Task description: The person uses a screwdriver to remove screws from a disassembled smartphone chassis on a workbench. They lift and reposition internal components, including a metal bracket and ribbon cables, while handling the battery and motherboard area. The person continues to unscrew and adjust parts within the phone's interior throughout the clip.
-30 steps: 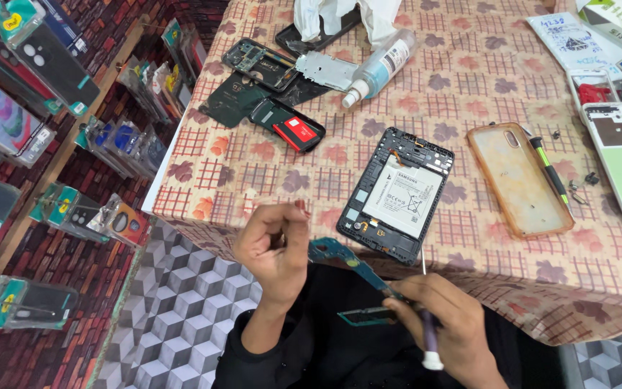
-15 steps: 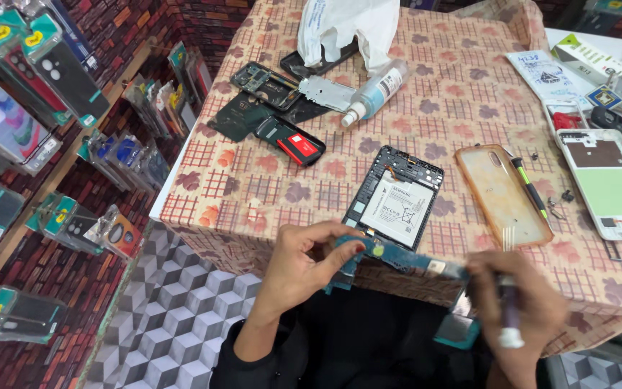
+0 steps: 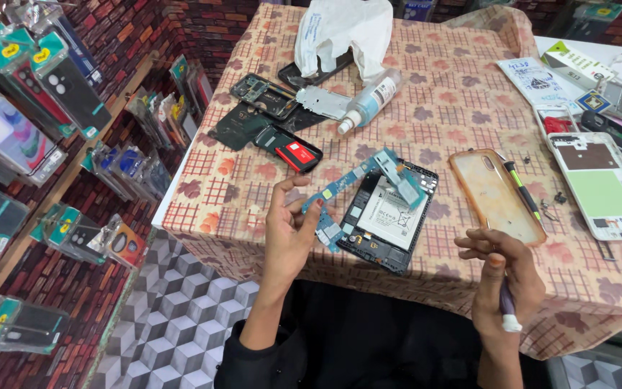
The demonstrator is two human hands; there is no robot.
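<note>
Head view: left hand [image 3: 291, 229] raised, pinching circuit board [image 3: 368, 179].

The right hand [image 3: 502, 270] is covering most of the purple-handled tool [image 3: 507, 311], so its tip is not showing. The white plastic bag [image 3: 343, 29] is hiding part of a dark phone frame [image 3: 318, 72]. The picture's right edge is cutting off the tabletop [image 3: 462, 94] and the devices there. Small screws [image 3: 560, 197] beside the orange case [image 3: 494, 194] are staying too tiny to count.

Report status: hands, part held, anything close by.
Left hand holds blue circuit board up. Right hand grips purple tool. Opened phone directly beneath the board.
</note>
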